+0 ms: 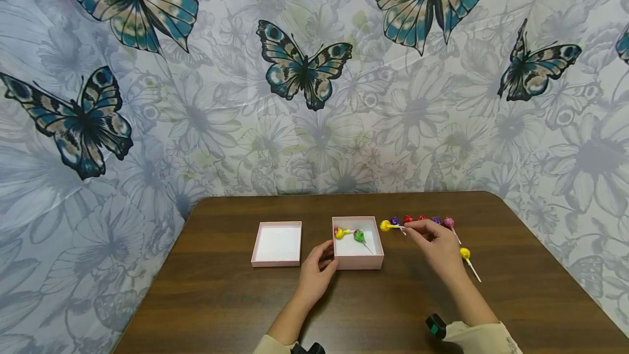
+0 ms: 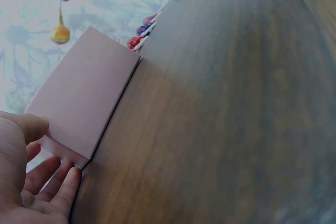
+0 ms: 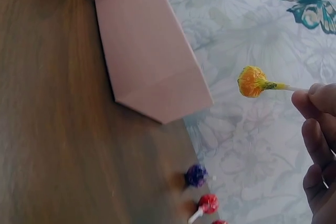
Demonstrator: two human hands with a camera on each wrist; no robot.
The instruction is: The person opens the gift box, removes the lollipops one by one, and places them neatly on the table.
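Note:
My right hand (image 1: pixel 439 245) pinches the stick of a yellow lollipop (image 1: pixel 386 225), holding it in the air just right of an open pink box (image 1: pixel 358 263). In the right wrist view, the yellow lollipop (image 3: pixel 252 82) hangs head-first beyond the fingertips. My left hand (image 1: pixel 314 272) holds the box at its near left corner. In the left wrist view, the thumb lies on the pink wall and the other fingers spread along the side. Inside the box are a yellow lollipop (image 1: pixel 342 232), partly behind the wall, and a green lollipop (image 1: pixel 359 236).
A shallow pink lid (image 1: pixel 276 263), white inside, lies left of the box. Toward the table's back right are several red, purple and pink lollipops (image 1: pixel 448 222), partly behind the right hand. Another yellow lollipop (image 1: pixel 464 254) lies nearer. Butterfly-print cloth hangs behind the wooden table (image 1: pixel 221 299).

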